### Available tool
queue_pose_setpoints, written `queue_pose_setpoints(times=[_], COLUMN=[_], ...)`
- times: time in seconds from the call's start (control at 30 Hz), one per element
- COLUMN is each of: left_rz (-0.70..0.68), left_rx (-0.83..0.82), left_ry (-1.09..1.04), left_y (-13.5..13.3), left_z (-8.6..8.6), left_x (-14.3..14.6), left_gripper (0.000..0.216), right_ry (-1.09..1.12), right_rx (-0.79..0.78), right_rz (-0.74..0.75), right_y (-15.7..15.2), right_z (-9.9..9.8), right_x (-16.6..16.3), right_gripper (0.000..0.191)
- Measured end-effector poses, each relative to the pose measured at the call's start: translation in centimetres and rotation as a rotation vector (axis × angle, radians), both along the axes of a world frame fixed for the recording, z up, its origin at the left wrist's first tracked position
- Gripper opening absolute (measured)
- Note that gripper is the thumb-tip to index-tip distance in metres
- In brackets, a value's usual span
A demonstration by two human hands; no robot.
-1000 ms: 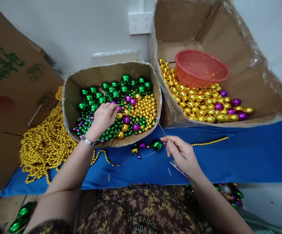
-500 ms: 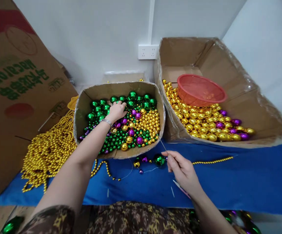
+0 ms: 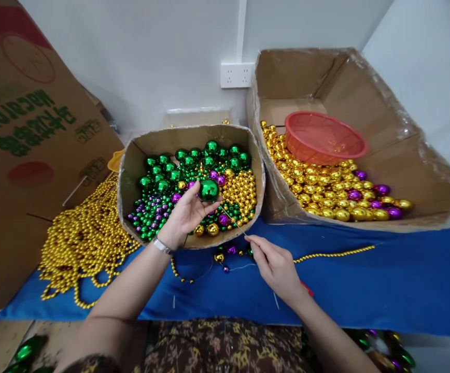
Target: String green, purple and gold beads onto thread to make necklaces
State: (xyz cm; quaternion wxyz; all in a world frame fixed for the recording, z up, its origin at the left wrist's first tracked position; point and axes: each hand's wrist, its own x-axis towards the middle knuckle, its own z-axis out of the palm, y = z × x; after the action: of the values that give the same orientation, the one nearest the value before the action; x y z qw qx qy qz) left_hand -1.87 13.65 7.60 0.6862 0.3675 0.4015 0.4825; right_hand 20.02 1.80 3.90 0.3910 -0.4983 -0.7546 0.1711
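Blue cloth (image 3: 345, 285); held bead (image 3: 209, 190) large, round, mirror-glossy green.

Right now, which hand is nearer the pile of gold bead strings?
Left. The left hand, holding a green ball over the middle box, is right of the pile; the right hand, gripping a thin rod, is farther right, above the blue cloth.

The bare left hand (image 3: 186, 213) is facing palm up, its fingers (image 3: 210, 208) cupping. The bare right hand (image 3: 275, 267) is pinching with its fingertips (image 3: 250, 240). Both bare forearms (image 3: 131, 287) are slanting forward and inward.
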Motion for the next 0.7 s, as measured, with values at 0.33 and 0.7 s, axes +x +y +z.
queue_pose_setpoints(times=[0.33,0.7], left_rz=[0.077,0.112], left_rx=[-0.038,0.046], left_ry=[-0.124,-0.093], left_y=[-1.9,-2.8], left_z=[-0.3,-0.4], left_x=[0.9,0.9], left_gripper=[0.031,0.030], right_ry=[-0.101,-0.126], right_rx=[0.040,0.026], right_rz=[-0.023,-0.038], right_y=[-0.5,-0.6], right_z=[-0.9,-1.2], right_x=[0.1,-0.3], right_gripper=[0.027,0.027])
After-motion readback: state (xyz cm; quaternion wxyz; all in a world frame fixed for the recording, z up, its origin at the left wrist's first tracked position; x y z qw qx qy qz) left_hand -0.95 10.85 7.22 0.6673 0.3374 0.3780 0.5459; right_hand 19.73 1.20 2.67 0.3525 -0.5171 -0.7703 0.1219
